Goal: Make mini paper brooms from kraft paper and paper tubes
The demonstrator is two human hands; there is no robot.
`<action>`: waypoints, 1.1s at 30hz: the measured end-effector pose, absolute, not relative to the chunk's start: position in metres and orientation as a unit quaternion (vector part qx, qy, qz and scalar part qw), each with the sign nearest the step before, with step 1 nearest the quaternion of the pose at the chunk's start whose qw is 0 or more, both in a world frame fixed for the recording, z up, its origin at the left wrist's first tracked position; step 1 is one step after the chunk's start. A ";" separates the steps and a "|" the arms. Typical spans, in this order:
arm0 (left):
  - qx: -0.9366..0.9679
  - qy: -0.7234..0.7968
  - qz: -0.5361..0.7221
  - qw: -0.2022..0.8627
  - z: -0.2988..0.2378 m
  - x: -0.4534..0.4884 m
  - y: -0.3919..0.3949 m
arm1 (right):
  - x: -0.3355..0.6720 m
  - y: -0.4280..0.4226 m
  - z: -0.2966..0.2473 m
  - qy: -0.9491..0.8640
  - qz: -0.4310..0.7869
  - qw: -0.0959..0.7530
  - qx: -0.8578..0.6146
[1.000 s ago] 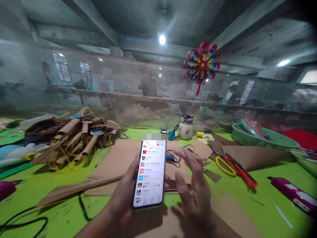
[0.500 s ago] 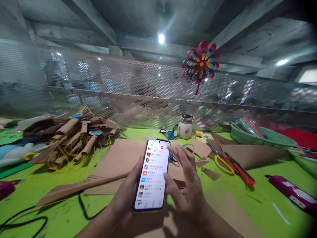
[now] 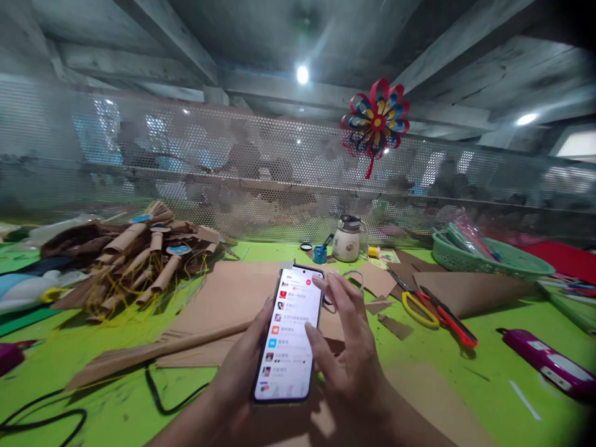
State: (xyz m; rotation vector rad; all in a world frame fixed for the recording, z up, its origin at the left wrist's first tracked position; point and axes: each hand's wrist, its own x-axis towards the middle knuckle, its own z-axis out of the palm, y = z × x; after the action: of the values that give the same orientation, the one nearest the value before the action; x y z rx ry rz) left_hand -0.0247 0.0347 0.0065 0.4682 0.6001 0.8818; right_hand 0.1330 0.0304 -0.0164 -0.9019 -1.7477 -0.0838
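Note:
A smartphone (image 3: 289, 347) with a lit screen showing a list of rows lies in my left hand (image 3: 244, 357), which grips it along its left edge. Over the phone's right edge hovers my right hand (image 3: 349, 341). Its thumb reaches the middle of the screen and its index finger the top right corner, near a red round icon; whether they touch the glass I cannot tell. The fingers are bent but apart, holding nothing. Beneath the hands lie sheets of brown paper (image 3: 223, 288). A pleated brown paper piece with a long handle (image 3: 186, 341) points at my left hand.
Rolled brown paper pieces with yellow thread (image 3: 158, 267) are heaped at the left. Behind the phone stand a white jar (image 3: 346, 242) and a blue pot (image 3: 320, 253). Yellow and red scissors (image 3: 421, 310), a purple device (image 3: 549, 363) and a green basket (image 3: 503, 264) are at the right.
My right thumb and index finger have shifted slightly left, farther over the screen. The phone sits slightly lower and farther right in view, still in my left hand.

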 end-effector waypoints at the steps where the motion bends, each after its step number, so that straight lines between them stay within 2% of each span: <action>1: 0.223 0.284 0.416 0.835 0.006 -0.025 0.035 | 0.133 0.030 -0.017 -0.737 -0.037 0.555 -0.384; 8: 0.234 0.272 0.409 0.839 0.000 -0.026 0.037 | 0.132 0.030 -0.016 -0.712 -0.046 0.575 -0.400; 17: 0.222 0.286 0.408 0.838 0.013 -0.024 0.031 | 0.131 0.029 -0.015 -0.740 -0.049 0.556 -0.375; 33: 0.233 0.287 0.403 0.837 0.005 -0.026 0.035 | 0.130 0.030 -0.017 -0.748 -0.053 0.544 -0.376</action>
State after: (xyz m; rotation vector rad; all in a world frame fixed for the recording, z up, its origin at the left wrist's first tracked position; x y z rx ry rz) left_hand -0.0260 0.0347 0.0049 0.4933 0.6083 0.8534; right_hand 0.1304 0.0295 -0.0165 -0.8917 -1.7747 -0.1266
